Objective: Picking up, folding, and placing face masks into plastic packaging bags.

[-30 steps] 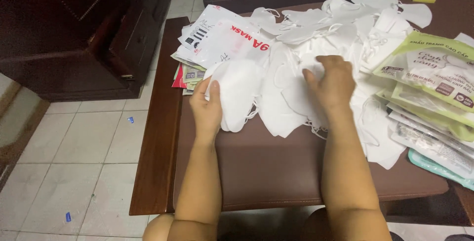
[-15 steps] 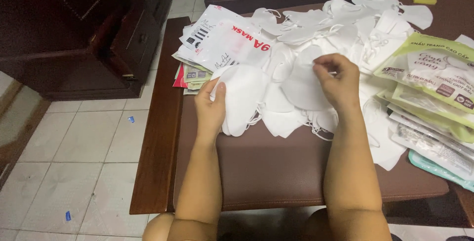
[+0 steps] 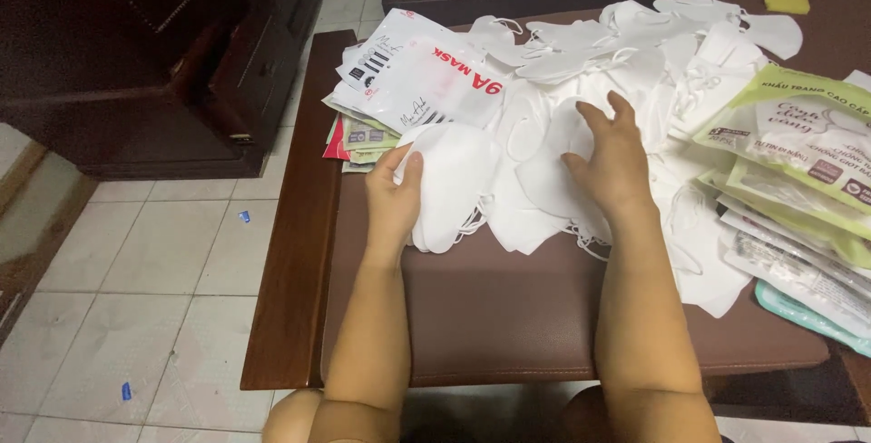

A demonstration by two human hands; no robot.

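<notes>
Right now the left hand (image 3: 395,194) holds a small stack of white face masks (image 3: 451,184) at its left edge, thumb on top and fingers under, so its grip is clenched on that stack. The stack lies flat on the brown worktop (image 3: 508,307), just left of the big loose heap of white masks (image 3: 635,53) that spreads toward the far edge.

The right hand (image 3: 612,157) lies palm down on the near part of that heap, fingers spread and loose; its grip is released, pressing on a single mask (image 3: 549,180) rather than closing on it. That mask lies just right of the stack and touches it, with thin ear loops trailing from the heap's near edge onto the bare worktop.

Beyond the stack, at the worktop's far left corner, lie flat white mask packets (image 3: 417,76) with red and black print, fanned over a few smaller coloured packets (image 3: 354,139). To the right of the heap, green and white pouches (image 3: 798,139) overlap one another along the worktop's right side, with a teal packet (image 3: 807,316) nearest. A yellow sponge (image 3: 786,0) sits at the far right, past the heap.

Left of the worktop stands a dark wooden cabinet (image 3: 163,62) on a pale tiled floor (image 3: 136,316). Both bare forearms reach in from the near edge.
</notes>
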